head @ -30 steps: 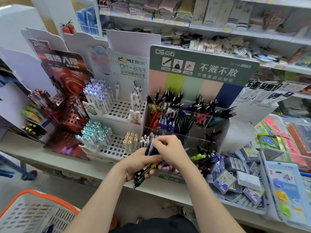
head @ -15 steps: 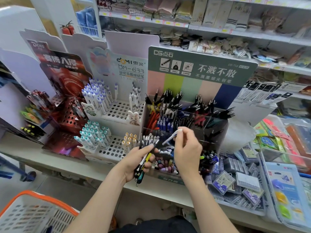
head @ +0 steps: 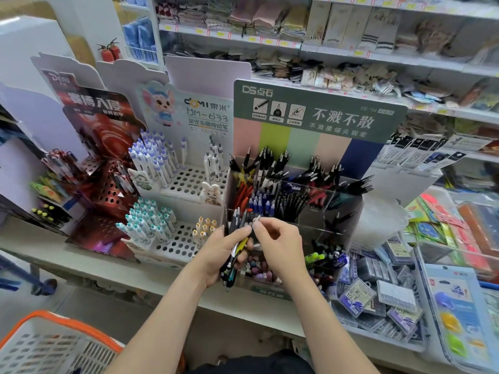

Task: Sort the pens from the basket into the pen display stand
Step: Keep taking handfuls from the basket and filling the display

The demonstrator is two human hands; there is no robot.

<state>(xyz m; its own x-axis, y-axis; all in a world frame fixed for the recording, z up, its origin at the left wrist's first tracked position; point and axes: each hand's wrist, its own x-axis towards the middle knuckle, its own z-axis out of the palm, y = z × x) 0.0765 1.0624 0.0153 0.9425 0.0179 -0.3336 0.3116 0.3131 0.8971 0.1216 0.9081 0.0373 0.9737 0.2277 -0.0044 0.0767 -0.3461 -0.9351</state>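
My left hand (head: 216,256) is closed round a bundle of pens (head: 234,257), dark and yellow-barrelled, held upright in front of the pen display stand (head: 348,209). That stand is clear acrylic with a green header card, and its compartments hold black, blue and red pens. My right hand (head: 282,245) meets the bundle from the right. Its thumb and forefinger pinch the silvery top of one pen (head: 256,220) at the upper end of the bundle. The orange-rimmed white basket (head: 62,319) sits at the lower left; its contents are hard to make out.
A white perforated stand (head: 186,182) with blue, teal and yellow-capped pens stands left of the acrylic one, and a red perforated stand (head: 108,195) lies further left. Small plastic boxes (head: 378,292) and packaged stationery fill the shelf to the right. Shelves of folded goods rise behind.
Half a second ago my right hand was raised near the stand's compartments holding a light-coloured pen. It has come back down to the bundle and now pinches another pen's top. My left hand stayed put.
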